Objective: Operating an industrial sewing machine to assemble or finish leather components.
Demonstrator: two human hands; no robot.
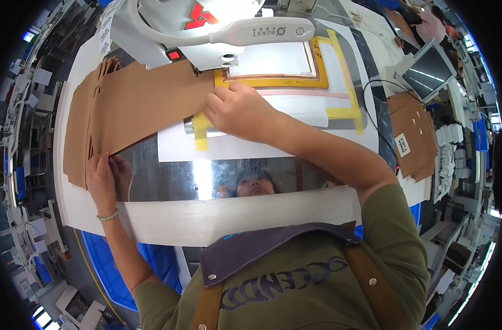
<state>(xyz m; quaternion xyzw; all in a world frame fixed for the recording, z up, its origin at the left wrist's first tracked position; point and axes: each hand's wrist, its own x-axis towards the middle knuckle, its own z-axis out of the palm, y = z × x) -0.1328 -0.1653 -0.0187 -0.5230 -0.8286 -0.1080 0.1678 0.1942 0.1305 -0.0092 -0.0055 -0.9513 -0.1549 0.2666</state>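
A brown fabric panel (152,91) stretches slantwise between my two hands, its right end reaching the yellow-edged frame. My right hand (237,110) has its fingers closed on the panel's right end, over white sheeting and yellow tape. At the panel's lower left corner, my left hand (100,176) pinches the edge, beside a stack of brown fabric pieces (77,132). The yellow-edged frame (270,83), with a pale window, lies under the white sewing machine head (207,38). Part of the panel's upper edge is hidden by the machine.
A shiny metal plate (168,179) covers the near tabletop, bordered by a pale board (245,214). More brown pieces (410,132) with a white label lie at the right, near a screen (429,69) and a black cable (372,118). Blue bins (105,269) stand below the table.
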